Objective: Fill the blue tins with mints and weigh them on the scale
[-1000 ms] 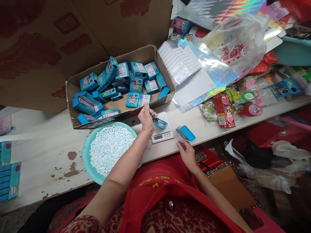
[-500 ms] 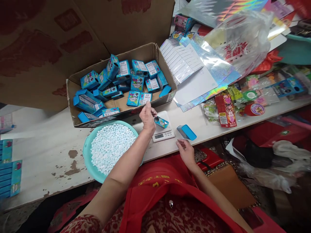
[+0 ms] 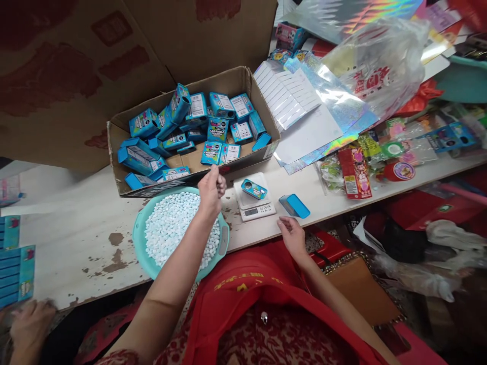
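My left hand (image 3: 211,189), its fingers curled together, hovers over the upper right rim of the green basin (image 3: 225,238) of pale candies (image 3: 167,228). Whatever its fingers may hold is too small to make out. On the white scale (image 3: 258,210) lies a blue tin (image 3: 254,189) with a small dark opening at one end. My right hand (image 3: 292,234) rests at the table's front edge, fingers loosely apart and holding nothing. Just above it a blue tin (image 3: 294,206) lies on the table, touching nothing else.
Behind the basin, a cardboard box (image 3: 266,152) holds several blue tins. Silvery sheets (image 3: 310,137), a plastic bag (image 3: 375,76) and a red candy pack (image 3: 355,172) lie to the right. Another person's hand (image 3: 32,322) shows at lower left, below blue packs (image 3: 17,276).
My left hand has moved left, from beside the tin on the scale to above the basin. Another person's hand has come into view at lower left.
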Motion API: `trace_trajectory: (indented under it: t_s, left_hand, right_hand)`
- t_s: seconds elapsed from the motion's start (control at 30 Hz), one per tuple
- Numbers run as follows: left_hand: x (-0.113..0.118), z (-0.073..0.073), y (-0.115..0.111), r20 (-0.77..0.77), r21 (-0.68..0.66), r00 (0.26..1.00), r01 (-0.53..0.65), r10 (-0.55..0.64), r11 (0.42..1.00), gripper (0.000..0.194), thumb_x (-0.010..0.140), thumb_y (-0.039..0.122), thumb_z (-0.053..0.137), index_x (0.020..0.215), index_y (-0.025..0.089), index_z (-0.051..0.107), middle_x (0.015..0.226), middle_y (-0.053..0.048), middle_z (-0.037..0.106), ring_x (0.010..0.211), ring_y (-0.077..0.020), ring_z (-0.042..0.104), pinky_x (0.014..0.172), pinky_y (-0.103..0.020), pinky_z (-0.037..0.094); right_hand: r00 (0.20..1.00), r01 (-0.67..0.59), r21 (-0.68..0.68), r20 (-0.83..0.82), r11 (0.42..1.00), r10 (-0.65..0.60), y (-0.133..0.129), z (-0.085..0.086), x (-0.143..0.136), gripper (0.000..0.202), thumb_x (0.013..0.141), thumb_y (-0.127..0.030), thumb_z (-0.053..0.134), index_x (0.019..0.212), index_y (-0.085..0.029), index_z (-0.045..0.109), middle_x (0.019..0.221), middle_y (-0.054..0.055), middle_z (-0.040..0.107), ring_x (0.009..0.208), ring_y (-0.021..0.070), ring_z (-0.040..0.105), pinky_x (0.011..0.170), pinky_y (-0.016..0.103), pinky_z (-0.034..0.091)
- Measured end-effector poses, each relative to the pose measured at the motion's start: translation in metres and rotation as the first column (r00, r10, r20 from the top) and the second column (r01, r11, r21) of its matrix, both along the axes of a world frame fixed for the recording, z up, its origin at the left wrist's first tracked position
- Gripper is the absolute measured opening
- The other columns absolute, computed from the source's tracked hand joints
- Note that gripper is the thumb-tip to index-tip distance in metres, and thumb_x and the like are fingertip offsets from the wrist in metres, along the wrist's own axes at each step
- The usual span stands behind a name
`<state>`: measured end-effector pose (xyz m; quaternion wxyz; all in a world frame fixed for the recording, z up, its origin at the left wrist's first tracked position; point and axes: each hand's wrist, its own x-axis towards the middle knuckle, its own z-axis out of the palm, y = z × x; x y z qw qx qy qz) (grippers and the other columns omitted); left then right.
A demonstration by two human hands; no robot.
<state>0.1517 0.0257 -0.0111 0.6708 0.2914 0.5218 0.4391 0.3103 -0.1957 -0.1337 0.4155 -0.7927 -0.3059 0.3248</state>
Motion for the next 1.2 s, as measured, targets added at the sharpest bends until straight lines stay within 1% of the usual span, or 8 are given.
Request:
trace_trajectory:
  t_s: [0.17,0.27,0.4,0.5,0.6,0.77,1.1,1.2]
  left_hand:
    - [-0.095,-0.003,-0.021,-0.444,0.038,0.895,0.071,-0.047,0.997,0.045,0.077,0.048,0.067,0.049,0.017,0.049,0.044,0.002,0.038,0.041,-0.0074,0.032,0.039,-0.02,0.022]
    - [-0.137,-0.009,-0.04,-0.757,0.003,0.635,0.239,-0.155,0.971,0.042,0.081,0.046,0.06,0.049,0.018,0.053,0.049,-0.001,0.049,0.051,-0.013,0.043,0.05,-0.023,0.033]
    - [-0.155,-0.011,-0.055,-0.924,-0.119,0.285,0.418,-0.255,0.9,0.029,0.081,0.045,0.054,0.07,0.021,0.066,0.082,-0.004,0.068,0.084,-0.0233,0.06,0.072,-0.029,0.043]
    - [-0.146,-0.009,-0.055,-0.965,-0.009,0.223,0.504,-0.14,0.864,0.027,0.083,0.042,0.05,0.079,0.02,0.066,0.093,-0.007,0.069,0.095,-0.0253,0.061,0.083,-0.033,0.043]
    - [-0.124,-0.008,-0.049,-0.96,0.116,0.272,0.602,-0.066,0.79,0.024,0.087,0.036,0.049,0.077,0.02,0.064,0.087,-0.006,0.068,0.088,-0.0222,0.061,0.083,-0.032,0.043]
    - [-0.071,-0.013,-0.038,-0.933,0.187,0.332,0.773,-0.135,0.607,0.02,0.091,0.028,0.051,0.077,0.019,0.063,0.081,-0.003,0.065,0.082,-0.0175,0.059,0.079,-0.028,0.043]
    - [0.034,-0.03,-0.036,-0.993,0.114,0.103,0.94,0.05,0.323,0.023,0.091,0.039,0.053,0.097,0.021,0.066,0.092,-0.008,0.06,0.09,-0.0235,0.051,0.076,-0.035,0.036]
    - [0.037,-0.033,-0.032,-0.995,0.095,0.083,0.933,0.049,0.347,0.018,0.092,0.031,0.051,0.092,0.022,0.067,0.091,-0.008,0.059,0.089,-0.0238,0.05,0.075,-0.036,0.036]
  right_hand:
    - [1.0,-0.012,0.006,-0.014,1.0,0.012,0.003,-0.001,-0.008,0.039,0.078,-0.054,0.058,0.089,-0.018,0.066,0.091,0.011,0.07,0.077,0.0225,0.066,0.077,0.042,0.055]
    - [0.999,-0.024,0.007,-0.025,1.0,0.024,0.005,-0.001,-0.016,0.04,0.078,-0.055,0.058,0.089,-0.017,0.066,0.09,0.011,0.069,0.077,0.0222,0.066,0.076,0.041,0.055]
    - [0.999,-0.042,0.011,-0.034,0.999,0.043,0.007,0.001,-0.023,0.04,0.079,-0.055,0.058,0.089,-0.017,0.066,0.089,0.011,0.069,0.078,0.0222,0.065,0.076,0.04,0.055]
    - [0.998,-0.044,0.014,-0.034,0.999,0.044,0.009,0.002,-0.025,0.039,0.078,-0.055,0.058,0.088,-0.018,0.066,0.089,0.011,0.069,0.077,0.022,0.065,0.075,0.04,0.054]
    - [0.999,-0.035,0.016,-0.033,0.999,0.035,0.009,0.002,-0.025,0.039,0.078,-0.055,0.059,0.088,-0.018,0.066,0.089,0.01,0.069,0.077,0.022,0.064,0.075,0.04,0.054]
    - [0.999,-0.002,0.017,-0.034,1.0,0.003,0.004,0.0,-0.023,0.038,0.078,-0.054,0.059,0.088,-0.018,0.066,0.09,0.011,0.069,0.078,0.0226,0.065,0.077,0.041,0.054]
    - [0.998,0.041,0.02,-0.037,0.999,-0.04,-0.001,-0.006,-0.016,0.038,0.078,-0.054,0.059,0.089,-0.018,0.066,0.092,0.012,0.07,0.08,0.0233,0.067,0.077,0.041,0.055]
    - [0.998,0.044,0.017,-0.036,0.999,-0.043,-0.001,-0.007,-0.012,0.037,0.078,-0.053,0.059,0.089,-0.018,0.066,0.093,0.012,0.07,0.081,0.0236,0.067,0.078,0.041,0.054]
